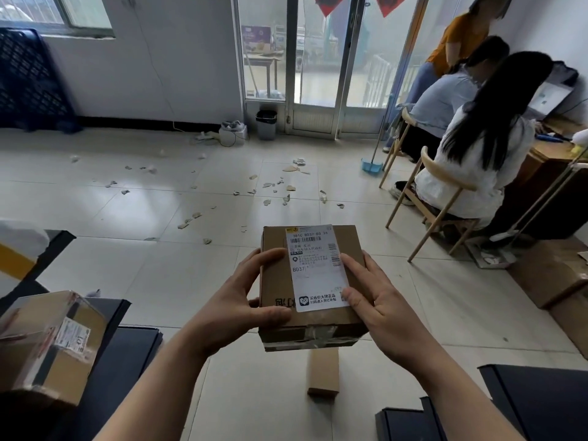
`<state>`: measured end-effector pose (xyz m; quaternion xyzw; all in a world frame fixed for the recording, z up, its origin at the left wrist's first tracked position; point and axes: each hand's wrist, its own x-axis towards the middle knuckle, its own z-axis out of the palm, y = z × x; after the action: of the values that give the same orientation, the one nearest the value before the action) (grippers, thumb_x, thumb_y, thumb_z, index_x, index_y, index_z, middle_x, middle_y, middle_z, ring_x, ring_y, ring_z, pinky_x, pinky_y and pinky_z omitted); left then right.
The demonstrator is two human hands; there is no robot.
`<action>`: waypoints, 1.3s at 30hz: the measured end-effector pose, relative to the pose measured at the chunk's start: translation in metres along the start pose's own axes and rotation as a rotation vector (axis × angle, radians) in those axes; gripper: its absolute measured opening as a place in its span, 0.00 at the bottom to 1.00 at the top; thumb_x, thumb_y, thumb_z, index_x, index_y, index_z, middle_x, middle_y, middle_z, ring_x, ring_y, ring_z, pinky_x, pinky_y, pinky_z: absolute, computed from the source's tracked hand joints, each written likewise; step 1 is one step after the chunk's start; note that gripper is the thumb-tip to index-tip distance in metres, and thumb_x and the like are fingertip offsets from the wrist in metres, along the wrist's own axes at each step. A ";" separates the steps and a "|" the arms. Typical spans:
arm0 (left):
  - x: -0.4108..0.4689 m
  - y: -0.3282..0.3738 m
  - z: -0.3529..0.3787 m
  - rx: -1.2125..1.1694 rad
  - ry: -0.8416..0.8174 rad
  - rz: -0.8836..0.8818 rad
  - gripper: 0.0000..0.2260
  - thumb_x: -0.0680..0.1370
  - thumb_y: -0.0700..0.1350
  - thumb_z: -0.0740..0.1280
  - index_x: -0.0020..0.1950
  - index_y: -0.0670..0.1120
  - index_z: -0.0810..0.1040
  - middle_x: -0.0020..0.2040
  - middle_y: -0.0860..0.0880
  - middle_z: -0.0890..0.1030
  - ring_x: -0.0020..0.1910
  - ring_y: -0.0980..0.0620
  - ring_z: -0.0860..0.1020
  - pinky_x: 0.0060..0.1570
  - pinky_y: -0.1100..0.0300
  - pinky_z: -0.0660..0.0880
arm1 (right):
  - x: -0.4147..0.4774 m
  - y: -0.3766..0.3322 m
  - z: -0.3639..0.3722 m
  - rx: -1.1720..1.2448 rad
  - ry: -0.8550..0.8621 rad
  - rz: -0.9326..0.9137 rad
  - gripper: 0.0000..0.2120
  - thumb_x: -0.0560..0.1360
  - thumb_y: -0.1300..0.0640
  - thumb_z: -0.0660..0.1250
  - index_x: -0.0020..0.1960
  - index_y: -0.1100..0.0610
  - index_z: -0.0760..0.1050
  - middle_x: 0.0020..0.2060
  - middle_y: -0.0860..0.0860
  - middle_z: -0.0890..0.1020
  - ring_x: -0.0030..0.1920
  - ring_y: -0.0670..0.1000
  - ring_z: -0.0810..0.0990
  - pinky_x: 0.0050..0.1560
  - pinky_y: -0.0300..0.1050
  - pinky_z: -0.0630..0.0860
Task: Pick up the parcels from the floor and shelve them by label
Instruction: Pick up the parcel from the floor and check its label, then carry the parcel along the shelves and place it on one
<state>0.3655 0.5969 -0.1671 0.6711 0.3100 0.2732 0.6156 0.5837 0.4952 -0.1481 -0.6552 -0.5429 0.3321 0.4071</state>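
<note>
I hold a brown cardboard parcel (313,326) in front of me with both hands, above the tiled floor. Its white shipping label (313,259) faces up and reads B037. My left hand (241,300) grips the parcel's left side, thumb on top near the front edge. My right hand (372,300) grips the right side, thumb on the label's lower corner. A small long cardboard box (323,372) lies on the floor just below the held parcel. A larger taped parcel (51,342) with a small label rests at the lower left.
Dark flat panels (121,361) lie at the lower left, and more dark panels (537,405) at the lower right. Paper scraps (270,186) litter the floor ahead. Several people sit or stand at a desk (547,154) on the right, on wooden chairs (445,186). A cardboard box (550,275) sits at right.
</note>
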 end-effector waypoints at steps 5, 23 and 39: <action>-0.013 0.002 -0.015 0.033 0.133 -0.006 0.37 0.59 0.52 0.79 0.65 0.68 0.70 0.71 0.58 0.62 0.69 0.63 0.66 0.60 0.52 0.77 | 0.016 -0.012 0.013 -0.084 -0.057 -0.044 0.23 0.80 0.55 0.58 0.73 0.43 0.58 0.75 0.40 0.49 0.69 0.38 0.53 0.41 0.13 0.60; -0.148 0.008 -0.042 0.267 0.752 -0.227 0.38 0.63 0.57 0.78 0.66 0.73 0.63 0.71 0.68 0.51 0.71 0.57 0.59 0.63 0.65 0.66 | 0.066 -0.056 0.119 -0.026 -0.601 -0.426 0.23 0.78 0.55 0.61 0.67 0.34 0.61 0.74 0.34 0.47 0.73 0.38 0.53 0.72 0.45 0.62; -0.311 0.013 0.076 0.188 1.434 -0.420 0.36 0.62 0.51 0.80 0.64 0.71 0.69 0.74 0.64 0.52 0.72 0.60 0.60 0.69 0.60 0.64 | -0.026 -0.087 0.213 -0.038 -1.196 -0.736 0.23 0.78 0.55 0.61 0.72 0.45 0.63 0.75 0.36 0.48 0.72 0.36 0.51 0.65 0.29 0.55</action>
<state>0.2187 0.3118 -0.1570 0.3051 0.7782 0.4926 0.2421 0.3531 0.5134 -0.1659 -0.1405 -0.8659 0.4665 0.1130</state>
